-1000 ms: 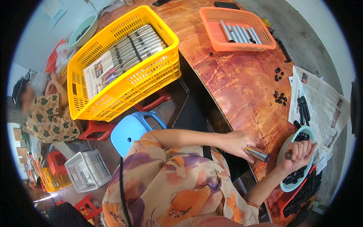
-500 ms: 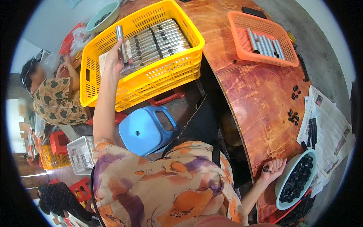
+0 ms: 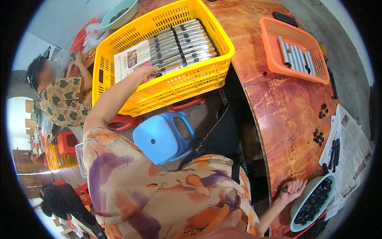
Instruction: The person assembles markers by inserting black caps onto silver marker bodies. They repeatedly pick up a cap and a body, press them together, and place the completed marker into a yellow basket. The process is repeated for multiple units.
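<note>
Left hand (image 3: 145,75): inside the near side of the yellow crate (image 3: 187,85), fingers at the black end of a tube; whether they clamp it cannot be told.

Right hand (image 3: 295,189): well apart from the left, closed on a small dark piece (image 3: 285,189), just beside the pale green bowl (image 3: 296,208) on the bench (image 3: 286,107).

Metal tubes (image 3: 169,47): laid side by side in the yellow crate, black pieces among them, a newspaper (image 3: 129,57) at their left. The crate's near wall and the left hand cover part of the row.

Black pieces (image 3: 312,205): heaped in the bowl.

Loose black pieces (image 3: 318,137): two small clusters on the bench, above the bowl.

Newspaper sheets (image 3: 352,149): at the bench's right side, bearing black strips (image 3: 335,153).

Orange basket (image 3: 268,38): far part of the bench, holding silver tubes (image 3: 296,57); a flat black object (image 3: 285,18) lies just beyond.

Blue stool (image 3: 157,139): between the person's body and the yellow crate, taking up the floor there.

Clear plastic bag (image 3: 95,34): left of the crate, near a co-worker (image 3: 65,95) in a heart-patterned garment.
</note>
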The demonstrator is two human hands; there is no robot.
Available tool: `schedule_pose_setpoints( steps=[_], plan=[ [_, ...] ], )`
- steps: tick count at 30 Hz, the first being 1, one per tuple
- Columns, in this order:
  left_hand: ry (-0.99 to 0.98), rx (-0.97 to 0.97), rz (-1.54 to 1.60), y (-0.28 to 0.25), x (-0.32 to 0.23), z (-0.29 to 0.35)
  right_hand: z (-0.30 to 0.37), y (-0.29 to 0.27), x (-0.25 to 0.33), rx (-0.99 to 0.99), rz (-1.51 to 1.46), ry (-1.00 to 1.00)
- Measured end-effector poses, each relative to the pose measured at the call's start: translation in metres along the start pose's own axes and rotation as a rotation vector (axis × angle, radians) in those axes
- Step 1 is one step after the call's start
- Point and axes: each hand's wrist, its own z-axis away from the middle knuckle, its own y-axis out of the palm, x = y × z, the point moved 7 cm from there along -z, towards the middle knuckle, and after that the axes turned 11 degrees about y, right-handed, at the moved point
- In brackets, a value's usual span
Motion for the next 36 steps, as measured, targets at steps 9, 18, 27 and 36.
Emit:
schedule_pose_setpoints(
  steps=[9, 18, 27, 36],
  plan=[
    [0.531, 0.112, -1.479, 0.021, -0.056, 0.068, 0.002, -0.002, 0.002, -0.014, 0.013, -0.019],
    [0.681, 0.374, -1.872, 0.036, -0.045, 0.075, 0.0, -0.003, 0.004, -0.074, 0.062, -0.003],
    [0.923, 0.295, -1.706, 0.075, -0.083, 0.104, 0.0, -0.002, 0.004, -0.066, 0.105, -0.003],
    [1.09, 0.276, -1.666, 0.101, -0.079, 0.084, 0.002, -0.006, 0.009, -0.017, 0.153, 0.022]
  ],
)
